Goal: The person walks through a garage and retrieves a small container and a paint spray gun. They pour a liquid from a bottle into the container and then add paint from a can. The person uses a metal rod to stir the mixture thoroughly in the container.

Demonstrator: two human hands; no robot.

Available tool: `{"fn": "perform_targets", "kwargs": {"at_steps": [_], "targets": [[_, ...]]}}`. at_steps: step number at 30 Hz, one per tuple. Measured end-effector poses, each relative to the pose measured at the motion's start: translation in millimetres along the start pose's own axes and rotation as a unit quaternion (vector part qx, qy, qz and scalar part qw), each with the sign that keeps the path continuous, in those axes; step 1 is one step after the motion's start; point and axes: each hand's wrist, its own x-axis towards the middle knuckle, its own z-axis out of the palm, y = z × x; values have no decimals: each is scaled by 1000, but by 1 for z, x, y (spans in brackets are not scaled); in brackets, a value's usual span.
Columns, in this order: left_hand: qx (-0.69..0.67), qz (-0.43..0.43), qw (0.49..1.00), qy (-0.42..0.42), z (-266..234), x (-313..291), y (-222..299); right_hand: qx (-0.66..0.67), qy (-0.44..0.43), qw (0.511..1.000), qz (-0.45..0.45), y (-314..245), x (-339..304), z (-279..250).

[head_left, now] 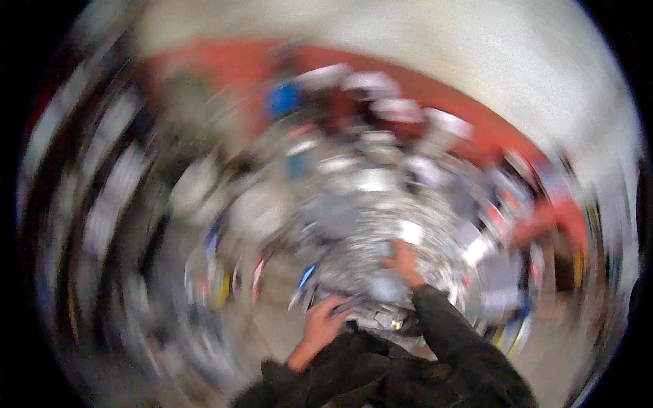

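Strong motion blur smears the whole head view. My left hand (322, 324) is low in the middle, bent round a dark grey, narrow thing (345, 305) whose kind I cannot make out. Farther forward and to the right, my right hand (405, 264) reaches over a blurred grey, silvery clutter (371, 234), its thumb standing out to the left. Just beyond its fingertips is a bright white patch (409, 232); whether the hand touches it I cannot tell. A pale bluish rounded thing (388, 289) lies between my hands.
Several white and grey containers (374, 180) stand beyond the clutter, with a blue thing (283, 100) at the back left. A red band (224, 64) runs along the lower part of a pale wall (435, 34). Shelf-like dark and light shapes (112, 190) fill the left side.
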Motion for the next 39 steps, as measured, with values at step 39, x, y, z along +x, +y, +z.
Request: {"fn": "perform_targets", "kwargs": {"at_steps": [39], "targets": [[-44, 272, 437, -856, 424, -703, 130, -8, 557, 641, 529, -195, -1111, -219]]}}
